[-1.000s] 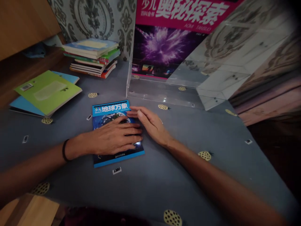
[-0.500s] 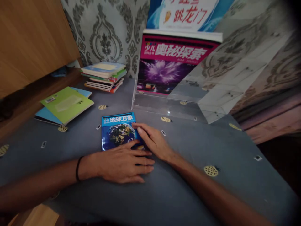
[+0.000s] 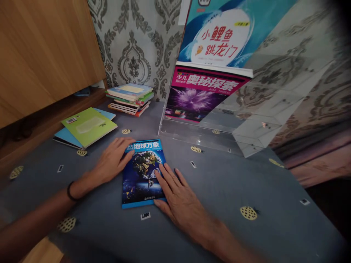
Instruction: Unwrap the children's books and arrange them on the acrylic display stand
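Observation:
A blue book [image 3: 145, 175] with a picture of the Earth on its cover lies flat on the cloth-covered table. At its upper left corner is my left hand [image 3: 112, 159], fingers stretched over the edge and thumb along the left side, not closed around it. My right hand [image 3: 182, 201] rests with fingers spread on the book's right edge, its thumb near the lower right corner. Behind it, a clear acrylic stand [image 3: 189, 129] holds a magenta book [image 3: 192, 100] and, above that, a teal book [image 3: 219, 40].
A stack of books [image 3: 130, 98] stands by the patterned wall [image 3: 134, 54]. Left of it lie a green book [image 3: 89, 128] and a light-blue book [image 3: 67, 138] beneath it. A wooden cabinet [image 3: 46, 54] borders the left side. The grey-blue tablecloth [image 3: 214, 190] has pineapple prints.
My left hand has moved from the book's lower part up to its upper left corner. My right hand has shifted down along the right edge, uncovering more of the cover.

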A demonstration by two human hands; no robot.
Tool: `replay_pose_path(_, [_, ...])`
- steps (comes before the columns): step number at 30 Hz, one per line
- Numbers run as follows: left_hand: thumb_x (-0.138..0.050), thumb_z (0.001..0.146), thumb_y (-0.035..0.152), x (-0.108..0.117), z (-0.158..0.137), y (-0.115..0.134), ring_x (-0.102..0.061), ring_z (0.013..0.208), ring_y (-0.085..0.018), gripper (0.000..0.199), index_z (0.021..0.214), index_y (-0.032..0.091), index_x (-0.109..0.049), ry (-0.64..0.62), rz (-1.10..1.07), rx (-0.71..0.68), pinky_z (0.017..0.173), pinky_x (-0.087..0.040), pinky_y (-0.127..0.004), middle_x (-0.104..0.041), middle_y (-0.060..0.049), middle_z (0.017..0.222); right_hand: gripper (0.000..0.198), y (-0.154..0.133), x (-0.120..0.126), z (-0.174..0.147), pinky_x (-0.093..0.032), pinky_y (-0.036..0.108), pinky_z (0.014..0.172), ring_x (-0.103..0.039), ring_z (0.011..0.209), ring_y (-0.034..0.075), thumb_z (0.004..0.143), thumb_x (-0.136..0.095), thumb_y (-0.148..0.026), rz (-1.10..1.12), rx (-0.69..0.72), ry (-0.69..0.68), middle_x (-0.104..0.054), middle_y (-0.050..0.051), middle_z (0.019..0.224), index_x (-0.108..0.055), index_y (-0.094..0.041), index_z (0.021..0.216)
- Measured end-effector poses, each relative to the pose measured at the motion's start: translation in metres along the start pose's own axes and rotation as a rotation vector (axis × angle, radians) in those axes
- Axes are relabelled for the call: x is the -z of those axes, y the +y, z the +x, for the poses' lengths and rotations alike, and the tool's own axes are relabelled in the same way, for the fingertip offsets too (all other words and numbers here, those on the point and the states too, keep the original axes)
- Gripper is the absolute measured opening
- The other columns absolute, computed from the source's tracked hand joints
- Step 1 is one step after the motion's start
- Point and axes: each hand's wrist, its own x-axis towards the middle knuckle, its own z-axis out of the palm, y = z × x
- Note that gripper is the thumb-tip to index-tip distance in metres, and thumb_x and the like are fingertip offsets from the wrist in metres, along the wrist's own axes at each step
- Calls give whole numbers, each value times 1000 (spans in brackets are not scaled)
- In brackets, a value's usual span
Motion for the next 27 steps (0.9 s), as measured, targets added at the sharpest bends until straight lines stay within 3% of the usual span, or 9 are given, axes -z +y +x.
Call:
replay_pose_path(3, [-37,100,51,-7,-10,-21,-43,139,-36,59,144,11,-43,-78,149,181,112,-37,-58,-49,-21,147,72,-2,4,-1,-26,60,121,-21,152,32,99,-47,-56,-87,-1,-100,-29,13,163,-26,-22,158])
replay_pose_path(6, [-37,99,54,-12,-17,-22,-32,147,-37,66,149,11,-36,-156,91,269,117,-30,-58,-42,-21,154,66,-2,7,3,-28,58,121,-16,153,30,102,-38,-55,-93,-87,-81,-22,12,166,-26,-22,159])
replay_pose_path(9, [-39,98,57,-14,-17,-12,-31,148,-35,68,152,16,-33,-164,-115,284,121,-26,-55,-39,-18,157,63,0,2,14,-30,60,118,-19,152,34,103,-35,-53,-96,-220,25,-24,16,165,-31,-20,157])
replay_pose_path(12, [-46,95,58,-13,-10,-4,-33,148,-33,69,152,20,-35,-107,-403,303,123,-22,-52,-37,-15,159,63,1,-8,25,-30,62,117,-23,151,38,101,-38,-54,-120,-238,68,-29,19,162,-39,-18,154])
replay_pose_path(15, [-59,90,52,-11,-4,-2,-34,147,-31,71,151,24,-36,-40,-800,411,120,-30,-49,-37,-12,160,61,0,-12,29,-33,62,116,-25,150,39,101,-40,-52,-131,-240,98,-29,20,162,-41,-19,152])
replay_pose_path(18, [-69,86,40,-8,-2,1,-51,135,-29,70,148,25,-39,12,-1187,589,105,-48,-41,-47,-14,153,60,-1,-12,27,-34,61,116,-28,149,37,100,-42,-51,-116,-239,124,-31,18,161,-41,-21,152])
replay_pose_path(20, [-76,82,35,-8,-3,6,-65,117,-28,66,140,20,-50,-40,-1364,658,92,-55,-36,-61,-15,138,60,-1,-10,26,-32,60,117,-29,149,36,100,-43,-50,-86,-250,116,-32,19,161,-41,-20,152])
replay_pose_path(24, [-83,76,32,-7,-4,21,-73,88,-23,48,117,12,-67,-244,-1585,640,78,-58,-31,-74,-14,109,63,-2,-5,25,-28,58,120,-25,151,33,100,-43,-52,74,-326,131,-27,16,164,-37,-21,154])
replay_pose_path(27, [-84,76,31,-2,1,31,-74,82,-21,42,110,12,-69,-236,-1681,578,74,-58,-30,-76,-12,102,69,-3,-6,23,-27,54,122,-19,153,29,101,-37,-55,254,-378,247,-18,11,167,-23,-22,159])
